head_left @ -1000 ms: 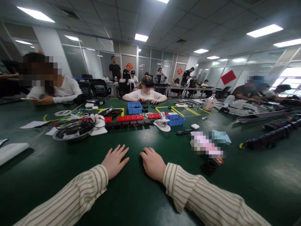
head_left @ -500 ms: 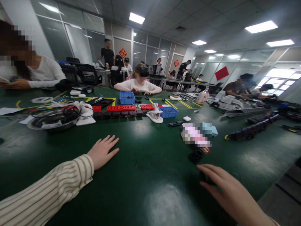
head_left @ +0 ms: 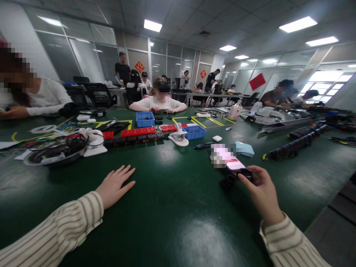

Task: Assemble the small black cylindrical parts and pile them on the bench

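Observation:
My left hand (head_left: 115, 185) lies flat on the green table (head_left: 172, 207), fingers stretched out and empty. My right hand (head_left: 261, 193) is over at the right, its fingers closed round a small black ring-shaped part (head_left: 246, 173). A second black round part (head_left: 229, 181) sits on the table just left of that hand. Behind them lies a pink phone-like object (head_left: 226, 158), partly blurred, with a light blue cloth (head_left: 244, 149) beyond it.
A row of red and black power strips (head_left: 139, 134), two blue bins (head_left: 145, 119) (head_left: 194, 132), a white clamp (head_left: 178, 138) and a tray of cables (head_left: 55, 152) lie mid-table. Black strips (head_left: 294, 144) lie at right. Other people sit around the table.
My right hand moved from beside the left hand out to the right and closed on the black ring part. The view turned right. My left hand stayed flat.

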Tool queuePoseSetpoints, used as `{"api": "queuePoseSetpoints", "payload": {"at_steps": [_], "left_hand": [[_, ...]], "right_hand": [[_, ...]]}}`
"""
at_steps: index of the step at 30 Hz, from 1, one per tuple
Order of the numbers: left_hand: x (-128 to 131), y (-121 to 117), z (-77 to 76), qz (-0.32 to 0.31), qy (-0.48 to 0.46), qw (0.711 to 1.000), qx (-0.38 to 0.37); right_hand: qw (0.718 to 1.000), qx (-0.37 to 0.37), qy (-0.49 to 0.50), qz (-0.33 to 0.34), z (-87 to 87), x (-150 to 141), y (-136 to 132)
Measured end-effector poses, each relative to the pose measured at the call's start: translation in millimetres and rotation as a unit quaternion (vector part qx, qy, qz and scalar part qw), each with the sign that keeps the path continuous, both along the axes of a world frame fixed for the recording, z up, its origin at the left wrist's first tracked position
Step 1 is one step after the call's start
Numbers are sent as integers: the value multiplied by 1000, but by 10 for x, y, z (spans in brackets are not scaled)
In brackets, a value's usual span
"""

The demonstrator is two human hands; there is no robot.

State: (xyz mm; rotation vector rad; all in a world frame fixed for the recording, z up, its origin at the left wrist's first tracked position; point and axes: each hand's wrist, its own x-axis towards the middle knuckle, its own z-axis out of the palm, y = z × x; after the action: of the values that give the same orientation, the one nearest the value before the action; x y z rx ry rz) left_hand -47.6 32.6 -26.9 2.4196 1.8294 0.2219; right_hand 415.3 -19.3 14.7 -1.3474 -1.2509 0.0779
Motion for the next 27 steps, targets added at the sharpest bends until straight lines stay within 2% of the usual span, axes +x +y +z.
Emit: {"api": "queuePoseSetpoints", "payload": {"at_steps": [2,4,7,10,13,16,21,24,27], "left_hand": [[-9,10,-5,1,0,1000,-7],[-5,12,1,3,-1,1000,-10],[12,1,22,3,2,1000,-13],[28,-16,44,7,9,1000,-18],[41,-32,65,9,10,1000,-25],[66,-41,93,7,16,1000,-23],[111,-49,152,12,45,999,-20],[141,-83,183,12,39,999,-4],[207,-191,263,-17,49,998,46]], "right_hand": [[999,-3,-37,-25,-13,3,-24],[991,12,-120,-54,-20,7,-41],[954,-52,-296,11,-28,7,-48],[912,-126,-388,43,-41,-8,-49],[902,-142,-406,32,-59,-25,-57],[907,-123,-401,35,-72,-21,-67],[927,19,-374,12,-29,-88,-129],[918,64,-385,69,9,-363,-242],[889,58,-413,188,13,-817,-406]]}}
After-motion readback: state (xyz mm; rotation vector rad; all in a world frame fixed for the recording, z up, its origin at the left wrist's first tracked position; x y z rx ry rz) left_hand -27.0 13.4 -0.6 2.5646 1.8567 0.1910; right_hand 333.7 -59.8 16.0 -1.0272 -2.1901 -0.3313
